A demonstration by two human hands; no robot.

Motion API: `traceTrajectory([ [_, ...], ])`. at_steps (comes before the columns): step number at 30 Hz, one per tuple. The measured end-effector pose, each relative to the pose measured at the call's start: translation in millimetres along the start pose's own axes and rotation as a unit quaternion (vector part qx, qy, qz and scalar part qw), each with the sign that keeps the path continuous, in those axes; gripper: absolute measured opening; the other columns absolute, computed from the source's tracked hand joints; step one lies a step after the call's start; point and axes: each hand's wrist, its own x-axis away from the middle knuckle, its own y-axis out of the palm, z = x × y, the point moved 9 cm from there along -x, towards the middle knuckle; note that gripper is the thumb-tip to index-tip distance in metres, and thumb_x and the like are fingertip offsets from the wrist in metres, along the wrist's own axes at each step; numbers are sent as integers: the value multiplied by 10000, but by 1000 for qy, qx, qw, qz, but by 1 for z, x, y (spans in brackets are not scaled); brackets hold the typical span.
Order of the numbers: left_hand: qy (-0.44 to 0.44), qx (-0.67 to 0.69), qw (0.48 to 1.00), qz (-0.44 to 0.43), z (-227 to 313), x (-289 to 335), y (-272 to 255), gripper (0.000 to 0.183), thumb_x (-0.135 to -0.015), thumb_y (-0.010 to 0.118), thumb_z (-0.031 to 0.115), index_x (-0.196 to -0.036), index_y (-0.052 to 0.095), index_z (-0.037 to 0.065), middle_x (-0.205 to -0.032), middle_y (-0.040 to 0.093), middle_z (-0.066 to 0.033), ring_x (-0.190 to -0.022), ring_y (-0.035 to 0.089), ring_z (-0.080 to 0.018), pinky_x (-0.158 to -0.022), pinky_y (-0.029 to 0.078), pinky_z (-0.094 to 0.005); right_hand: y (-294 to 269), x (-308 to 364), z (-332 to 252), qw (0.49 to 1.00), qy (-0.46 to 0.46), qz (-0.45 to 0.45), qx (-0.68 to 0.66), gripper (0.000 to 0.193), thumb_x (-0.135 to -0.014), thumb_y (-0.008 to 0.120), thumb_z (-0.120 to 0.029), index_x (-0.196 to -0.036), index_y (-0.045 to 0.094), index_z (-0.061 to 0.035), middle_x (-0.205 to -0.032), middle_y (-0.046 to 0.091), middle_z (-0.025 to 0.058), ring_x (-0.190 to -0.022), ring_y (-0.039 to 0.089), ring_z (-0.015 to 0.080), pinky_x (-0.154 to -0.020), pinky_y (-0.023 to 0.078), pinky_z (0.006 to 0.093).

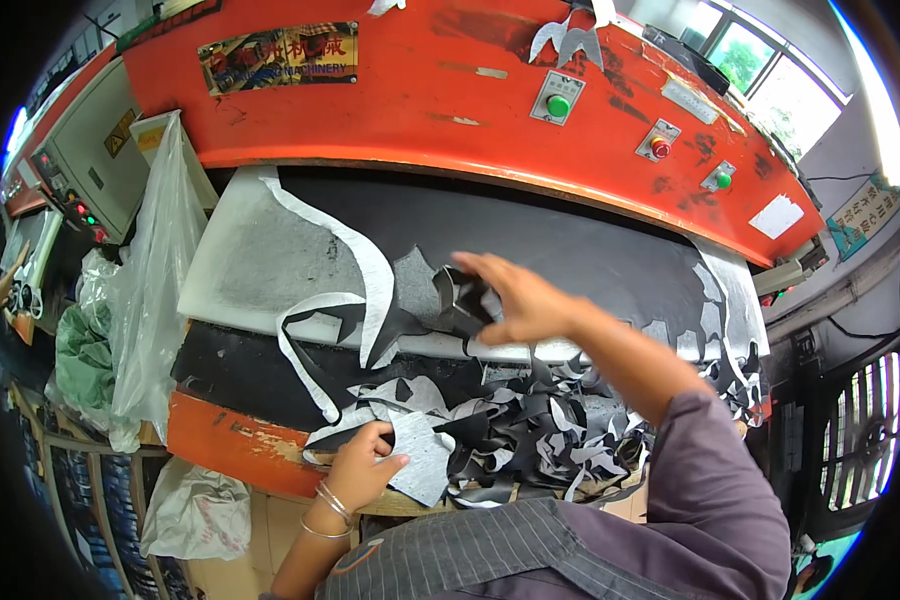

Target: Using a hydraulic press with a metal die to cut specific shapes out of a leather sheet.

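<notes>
My right hand (pixel 525 298) reaches over a dark cutting die (pixel 459 303), fingers along its far side and thumb at its near side. The die stands on a black sheet (pixel 570 240) with a pale fuzzy underside, right of a grey pointed shape (pixel 414 283). Close to the front edge, my left hand (pixel 362 468) is closed on a grey cut piece (pixel 422 462), thumb and fingers at its left edge. Its palm side is partly hidden. A curled white-and-black offcut strip (pixel 372 270) arches over the sheet, left of the die.
Tangled black and grey scraps (pixel 560 425) heap along the front ledge. Behind the sheet spans the orange press beam (pixel 420 100), with a green button (pixel 558 106) and a red button (pixel 660 147). Clear plastic (pixel 150 280) hangs at left; a white sack (pixel 198 510) lies below.
</notes>
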Motion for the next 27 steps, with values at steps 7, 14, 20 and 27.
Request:
traceTrajectory([
  [7, 68, -134, 979, 137, 64, 0, -45, 478, -741, 761, 166, -1157, 572, 28, -965, 611, -119, -779, 579, -212, -722, 489, -325, 21, -81, 39, 880, -208, -174, 389, 431, -815, 561, -70, -1241, 520, -129, -1264, 510, 42, -1234, 464, 181, -928, 406, 431],
  [14, 164, -181, 957, 153, 99, -60, -71, 375, -796, 698, 148, -1128, 581, 20, -1031, 630, -128, -902, 611, -225, -791, 487, -331, 39, -71, 51, 855, -277, -37, 437, 465, -838, 548, -136, -1292, 509, -233, -1474, 350, 105, -1396, 278, 257, -1071, 291, 440],
  [20, 225, -164, 937, 210, 89, -193, -77, 537, -817, 578, 80, -1324, 419, 1, -1225, 587, -187, -1146, 538, -361, -970, 423, -401, 32, -53, 96, 953, 156, 243, 89, 882, -716, 718, -503, -1413, 348, -109, -1439, 362, 234, -1388, 272, 342, -1100, 178, 536],
  [27, 166, -266, 931, 189, 67, -267, -46, 704, -817, 528, 108, -1422, 209, -64, -1327, 540, -132, -1249, 409, -430, -1107, 262, -417, 29, -62, 110, 947, 105, 274, 131, 619, -740, 729, -414, -1198, 557, -35, -1310, 510, 244, -1299, 416, 347, -1080, 288, 459],
])
